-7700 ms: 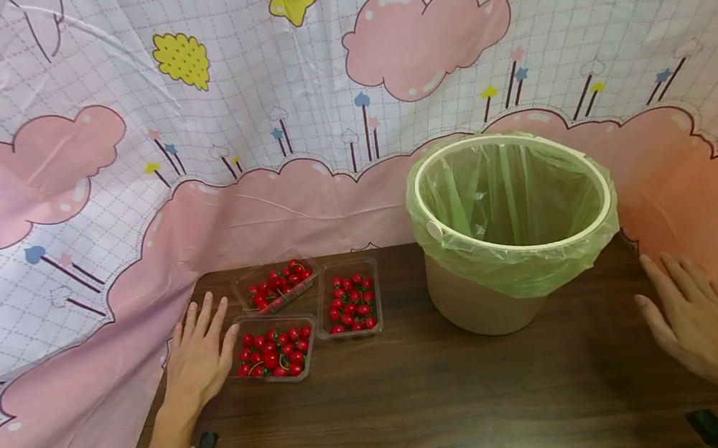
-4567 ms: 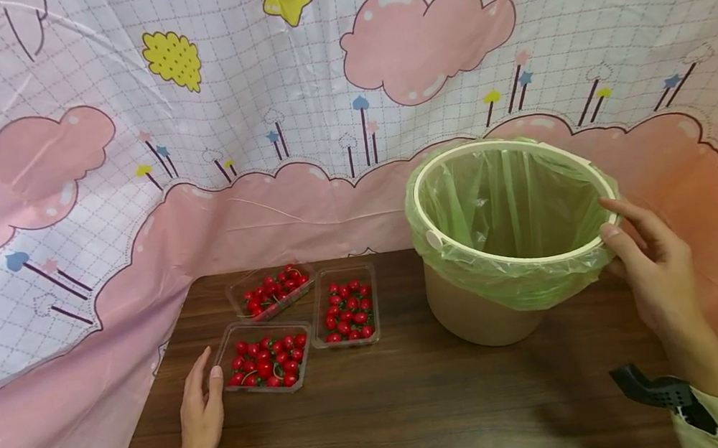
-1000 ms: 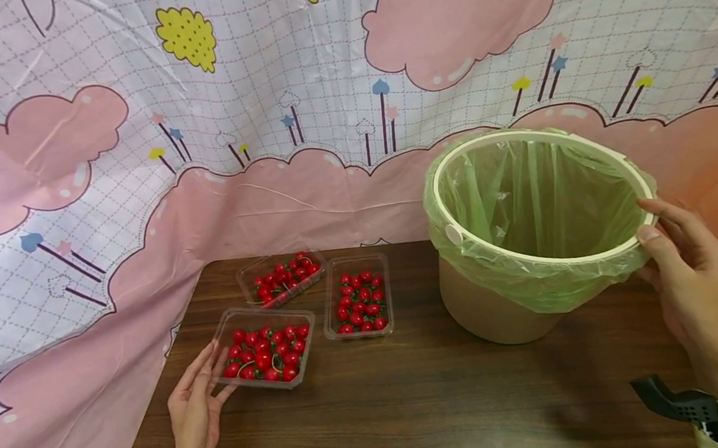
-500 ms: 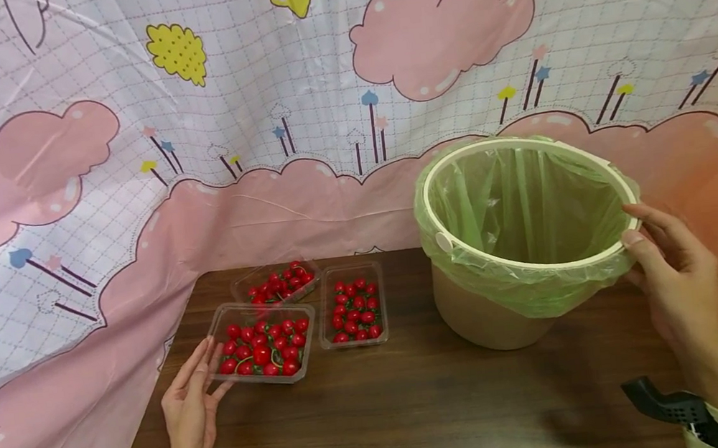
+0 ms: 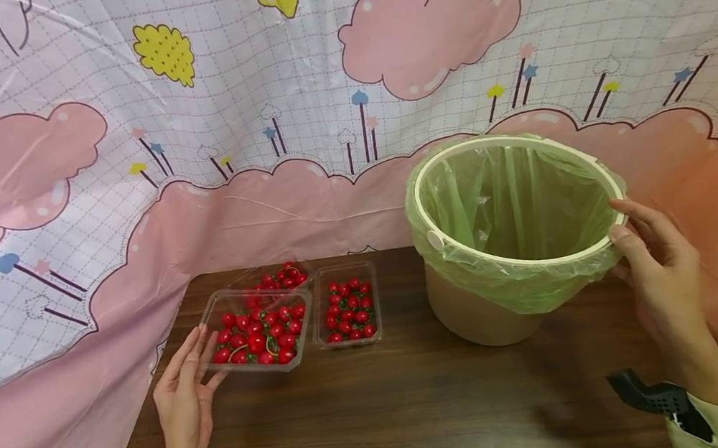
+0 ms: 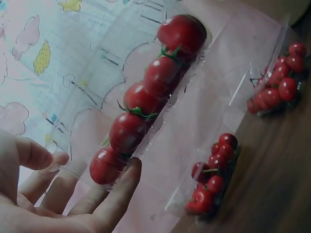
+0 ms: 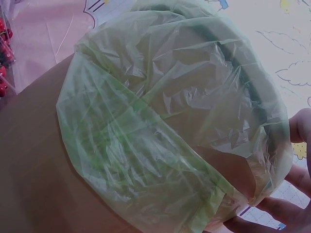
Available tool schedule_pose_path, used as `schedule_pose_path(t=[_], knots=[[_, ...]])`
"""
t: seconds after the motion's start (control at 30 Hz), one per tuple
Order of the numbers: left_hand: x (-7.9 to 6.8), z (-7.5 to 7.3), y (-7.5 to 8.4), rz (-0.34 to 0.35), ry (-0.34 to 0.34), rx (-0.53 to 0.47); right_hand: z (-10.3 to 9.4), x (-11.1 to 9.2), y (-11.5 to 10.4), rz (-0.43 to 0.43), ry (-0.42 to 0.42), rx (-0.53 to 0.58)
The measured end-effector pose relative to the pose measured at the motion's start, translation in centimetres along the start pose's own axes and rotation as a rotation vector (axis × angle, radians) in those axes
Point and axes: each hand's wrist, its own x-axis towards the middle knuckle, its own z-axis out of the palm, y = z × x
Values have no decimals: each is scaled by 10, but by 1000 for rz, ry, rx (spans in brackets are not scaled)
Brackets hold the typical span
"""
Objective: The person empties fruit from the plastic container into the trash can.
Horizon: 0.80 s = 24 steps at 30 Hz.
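At the table's left, my left hand [image 5: 184, 399] grips the near-left side of a clear plastic punnet [image 5: 210, 309] of cherry tomatoes [image 5: 256, 343]. It is raised off the table, partly covering a second punnet behind it. In the left wrist view the thumb lies on one side and the fingers [image 6: 119, 191] run underneath. On the right, my right hand [image 5: 669, 273] holds the rim of a beige bin [image 5: 471, 307], thumb and index finger at the rim. A green translucent bag [image 5: 528, 291] lines the bin and folds over its outside; some fingers are hidden behind it.
Behind the lifted punnet sits another tomato punnet [image 5: 301, 264], tilted. A third punnet [image 5: 349, 343] stands to its right, left of the bin. All are on a dark wood table [image 5: 377, 417]. A printed cloth [image 5: 318, 199] hangs behind and along both sides.
Both hands lay spread on the table at first. My right hand has taken hold of the bin's rim. My left hand has gripped the front punnet and lifted it up and slightly away.
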Motion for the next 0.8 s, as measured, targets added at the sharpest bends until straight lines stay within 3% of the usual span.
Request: schedule_pose_path(t=[0.5, 0.8], knots=[[9, 33, 22, 54, -50, 34, 4, 2, 2, 2, 1, 28], [14, 51, 23, 32, -86, -12, 2, 1, 2, -4, -1, 24]])
